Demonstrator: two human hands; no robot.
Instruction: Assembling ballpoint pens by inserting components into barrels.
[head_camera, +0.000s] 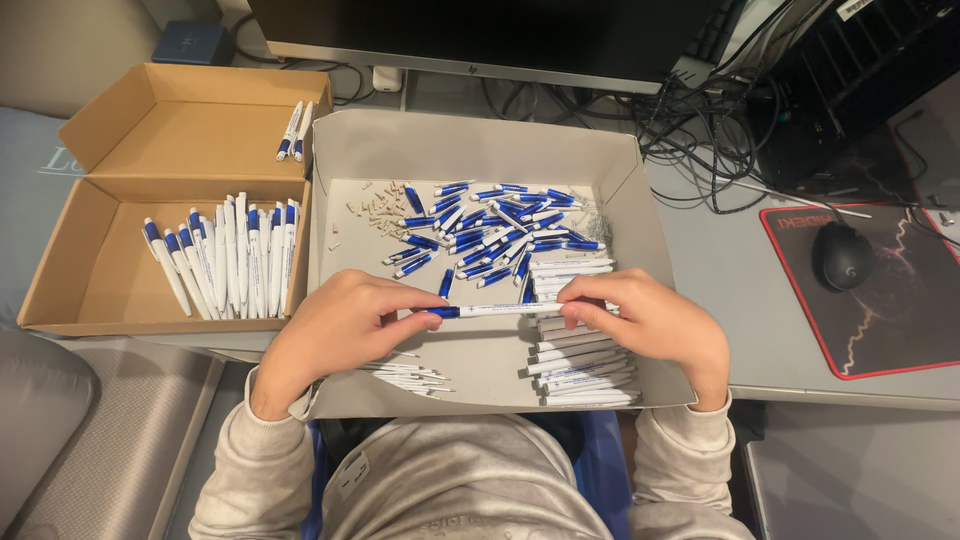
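Observation:
My left hand (345, 325) and my right hand (650, 320) hold one blue-and-white pen (497, 310) level between them, over a grey cardboard tray (480, 150) on my lap. The left fingers pinch the blue end, the right fingers grip the white barrel. In the tray lie a heap of blue pen parts (500, 230), small beige bits (378, 208), a stack of white barrels (580, 360) under my right hand, and thin refills (410, 377) below my left hand.
A brown cardboard box (90, 290) at the left holds a row of finished pens (235, 260); two more pens (295, 130) lie on its flap. A monitor (480, 35) stands behind. A mouse (842, 255) sits on a dark mat (900, 330) at the right, beside tangled cables (700, 120).

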